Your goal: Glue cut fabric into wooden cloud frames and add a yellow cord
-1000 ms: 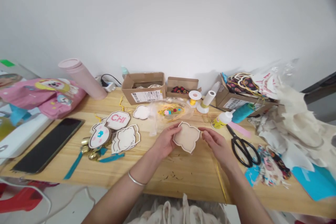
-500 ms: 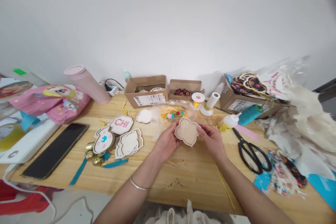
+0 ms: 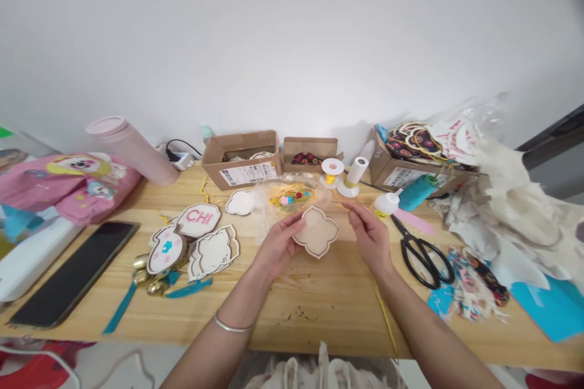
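My left hand (image 3: 283,246) grips the left edge of a four-lobed wooden plaque (image 3: 318,232) with a beige face and a dark outline. To its right and apart from it, my right hand (image 3: 370,234) is closed in a pinch on a thin yellow cord (image 3: 385,310), whose length trails below the wrist to the table's front edge. Behind the plaque lies a clear plastic bag (image 3: 267,225) with yellow cords and small coloured flowers (image 3: 296,196). A white glue bottle (image 3: 385,203) is just beyond my right hand.
Left: finished ornaments, one a "CHI" plaque (image 3: 198,219), brass bells (image 3: 157,287), a phone (image 3: 75,273) and a pink tumbler (image 3: 132,149). Right: black scissors (image 3: 424,258), teal thread (image 3: 417,191) and fabric scraps (image 3: 474,285). Cardboard boxes (image 3: 244,173) and spools (image 3: 332,169) stand along the wall.
My right hand has come off the plaque's right edge and moved slightly away. The left hand still holds the plaque. The whole view has shifted a little to the right.
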Tool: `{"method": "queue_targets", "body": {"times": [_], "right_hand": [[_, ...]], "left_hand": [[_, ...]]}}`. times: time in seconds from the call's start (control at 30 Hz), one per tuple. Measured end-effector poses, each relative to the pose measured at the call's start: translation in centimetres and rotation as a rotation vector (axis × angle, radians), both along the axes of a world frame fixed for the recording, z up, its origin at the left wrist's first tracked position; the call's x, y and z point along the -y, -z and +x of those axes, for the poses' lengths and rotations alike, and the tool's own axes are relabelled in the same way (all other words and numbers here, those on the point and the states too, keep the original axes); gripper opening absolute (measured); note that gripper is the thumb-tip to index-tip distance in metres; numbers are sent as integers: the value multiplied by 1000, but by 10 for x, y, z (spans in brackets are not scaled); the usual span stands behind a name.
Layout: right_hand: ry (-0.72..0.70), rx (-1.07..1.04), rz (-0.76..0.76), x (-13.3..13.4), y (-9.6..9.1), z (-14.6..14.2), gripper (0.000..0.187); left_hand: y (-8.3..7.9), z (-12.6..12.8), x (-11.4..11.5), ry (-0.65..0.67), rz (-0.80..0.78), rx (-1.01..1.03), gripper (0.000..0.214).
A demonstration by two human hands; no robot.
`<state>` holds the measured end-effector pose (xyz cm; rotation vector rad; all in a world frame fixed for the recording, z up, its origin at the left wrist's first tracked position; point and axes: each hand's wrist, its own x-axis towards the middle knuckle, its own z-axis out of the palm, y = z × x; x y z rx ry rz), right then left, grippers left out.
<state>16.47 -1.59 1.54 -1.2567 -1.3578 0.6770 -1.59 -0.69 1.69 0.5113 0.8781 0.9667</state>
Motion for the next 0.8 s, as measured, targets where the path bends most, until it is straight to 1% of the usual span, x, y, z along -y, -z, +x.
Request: {"method": "queue_targets", "body": {"times": [0.07, 0.17, 0.23, 0.33, 0.43, 0.53, 0.63, 0.73, 0.8], "right_hand": [[-37, -53, -22, 1, -5, 1, 25], [-89, -207, -115, 2, -12, 2, 37], [-118, -286, -178, 1, -14, 1, 41], [-134, -347, -271, 0, -11, -3, 35], [-130, -382, -328, -1, -4, -6, 31], [-117, -397, -326, -3, 5, -6, 28], [-57, -370, -275, -5, 11, -4, 25], [-16, -322, -243, -6, 12, -2, 26], [-39, -305, -277, -5, 9, -2, 29]], "left_hand": [[2, 1, 0, 20, -15, 9, 31], [1, 2, -1, 21, -54, 18, 27], [0, 3, -1, 9, -75, 31, 24], [-1, 4, -1, 2, -92, 53, 23], [0, 3, 0, 8, -92, 76, 20], [1, 3, 0, 12, -82, 84, 20], [1, 3, 0, -11, -103, 70, 22], [0, 4, -1, -32, -124, 72, 20], [-1, 5, -1, -59, -128, 76, 20]]}}
